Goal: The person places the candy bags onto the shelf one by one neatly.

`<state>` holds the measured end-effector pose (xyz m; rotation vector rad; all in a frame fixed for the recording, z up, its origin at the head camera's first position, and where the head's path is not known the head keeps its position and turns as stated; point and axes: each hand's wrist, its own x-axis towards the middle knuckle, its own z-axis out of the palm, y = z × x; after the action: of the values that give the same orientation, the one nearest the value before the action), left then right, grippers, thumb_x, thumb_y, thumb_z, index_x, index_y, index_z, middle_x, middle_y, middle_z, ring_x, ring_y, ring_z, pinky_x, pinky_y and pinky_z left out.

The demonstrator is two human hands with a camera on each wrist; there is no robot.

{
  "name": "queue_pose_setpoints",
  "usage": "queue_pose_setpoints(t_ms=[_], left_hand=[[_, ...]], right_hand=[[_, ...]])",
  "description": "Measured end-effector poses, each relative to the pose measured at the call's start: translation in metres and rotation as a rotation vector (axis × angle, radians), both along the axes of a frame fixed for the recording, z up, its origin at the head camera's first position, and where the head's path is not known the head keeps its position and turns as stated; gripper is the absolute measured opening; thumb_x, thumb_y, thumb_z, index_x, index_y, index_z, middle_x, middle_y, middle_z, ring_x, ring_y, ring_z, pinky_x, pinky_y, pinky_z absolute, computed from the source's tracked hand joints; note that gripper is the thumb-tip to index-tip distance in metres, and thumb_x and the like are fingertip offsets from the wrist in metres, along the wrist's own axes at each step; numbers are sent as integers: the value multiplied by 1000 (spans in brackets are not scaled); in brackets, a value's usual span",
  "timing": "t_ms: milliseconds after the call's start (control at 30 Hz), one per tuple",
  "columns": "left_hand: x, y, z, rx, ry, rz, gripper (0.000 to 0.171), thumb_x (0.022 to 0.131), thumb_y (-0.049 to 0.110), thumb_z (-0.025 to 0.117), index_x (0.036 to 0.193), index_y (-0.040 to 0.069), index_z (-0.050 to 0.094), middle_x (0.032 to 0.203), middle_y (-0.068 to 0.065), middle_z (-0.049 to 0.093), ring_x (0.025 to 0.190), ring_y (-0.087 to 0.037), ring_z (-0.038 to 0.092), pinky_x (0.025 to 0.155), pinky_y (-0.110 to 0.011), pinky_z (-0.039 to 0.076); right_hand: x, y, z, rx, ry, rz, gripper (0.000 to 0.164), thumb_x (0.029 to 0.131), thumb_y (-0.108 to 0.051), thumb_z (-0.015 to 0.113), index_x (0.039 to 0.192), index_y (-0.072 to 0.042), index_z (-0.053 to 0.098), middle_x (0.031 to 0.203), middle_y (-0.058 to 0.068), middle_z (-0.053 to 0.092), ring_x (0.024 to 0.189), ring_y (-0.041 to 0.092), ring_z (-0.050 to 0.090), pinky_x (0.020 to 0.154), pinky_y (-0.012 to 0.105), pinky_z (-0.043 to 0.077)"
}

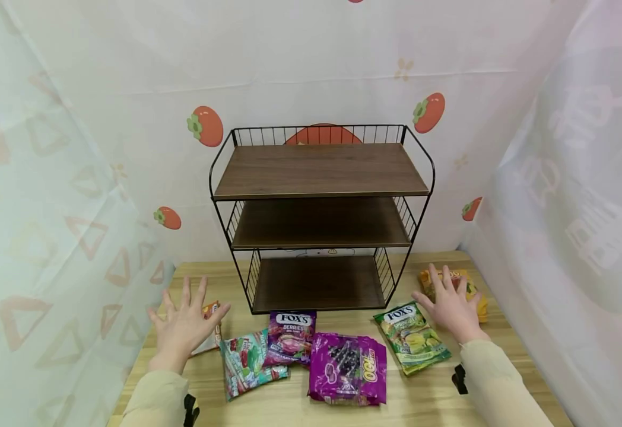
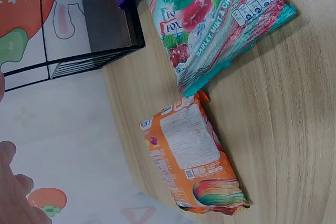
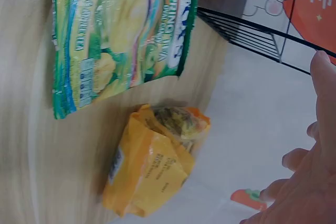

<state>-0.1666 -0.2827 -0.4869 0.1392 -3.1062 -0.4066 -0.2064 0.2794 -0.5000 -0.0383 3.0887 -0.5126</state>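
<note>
My left hand has its fingers spread above the left of the table, partly covering an orange candy bag. To its right lies a teal mint and cherry candy bag. My right hand, fingers also spread, hovers at the right beside a green Fox's candy bag. Partly behind that hand lies a yellow-orange bag. Between the hands are a purple Fox's Berries bag and a magenta candy bag. Neither hand holds anything.
A three-tier shelf with dark wood boards and a black wire frame stands at the back of the wooden table. White printed cloth hangs behind it and along both sides.
</note>
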Motion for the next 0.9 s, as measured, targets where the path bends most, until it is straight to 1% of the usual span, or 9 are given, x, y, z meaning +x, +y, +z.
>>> queue_pose_setpoints(t_ms=[100,267,367,500,633,733,800,900], left_hand=[[1,-2,-1,-9,4,3,100,92,84,34,166,26,0,169,-22,-9,143,-68,-12,99,-88,-13],[5,-4,-3,-5,17,5,99,92,84,34,166,26,0,169,-21,-8,143,-67,-13,101,-87,-14],[7,-5,-4,5,14,0,99,93,82,35,166,24,1,169,-22,-7,144,-66,-15,101,-86,-16],[10,-5,-9,18,-7,-12,99,94,81,36,166,24,2,169,-24,-6,143,-65,-17,101,-85,-17],[15,-2,-20,9,-37,-24,99,93,83,35,166,24,5,168,-25,-1,143,-67,-10,102,-87,-10],[19,2,-31,7,-57,-32,100,92,83,36,166,22,10,169,-25,3,143,-69,-4,102,-89,-3],[21,6,-38,12,-71,-42,100,92,83,36,166,20,13,168,-25,5,143,-69,-3,102,-89,-1],[24,13,-49,15,-101,-62,101,91,85,37,165,18,19,168,-25,13,144,-68,2,103,-88,3]], right_hand=[[-4,1,4,-8,3,2,95,99,-72,41,166,-17,2,166,30,3,144,68,-2,101,89,-7],[-12,2,16,-44,8,9,98,98,-74,39,165,-16,-2,166,31,4,144,67,1,102,89,-1],[-16,1,28,-99,14,24,98,99,-71,42,165,-14,-2,166,31,3,145,66,2,103,88,0],[-20,-1,49,-170,46,63,96,102,-64,46,165,-10,-2,166,32,4,145,65,6,107,86,4],[-25,-5,69,-231,70,115,93,104,-58,48,165,-10,-4,167,30,4,148,59,10,111,81,7],[-30,-8,81,-280,76,150,92,104,-57,48,165,-15,-7,169,25,3,150,55,14,115,76,14],[-32,-11,89,-316,79,170,91,104,-55,49,165,-18,-8,169,24,4,149,54,17,116,72,19],[-35,-16,102,-351,78,189,91,105,-54,50,164,-19,-9,169,24,6,149,54,18,117,70,22]])
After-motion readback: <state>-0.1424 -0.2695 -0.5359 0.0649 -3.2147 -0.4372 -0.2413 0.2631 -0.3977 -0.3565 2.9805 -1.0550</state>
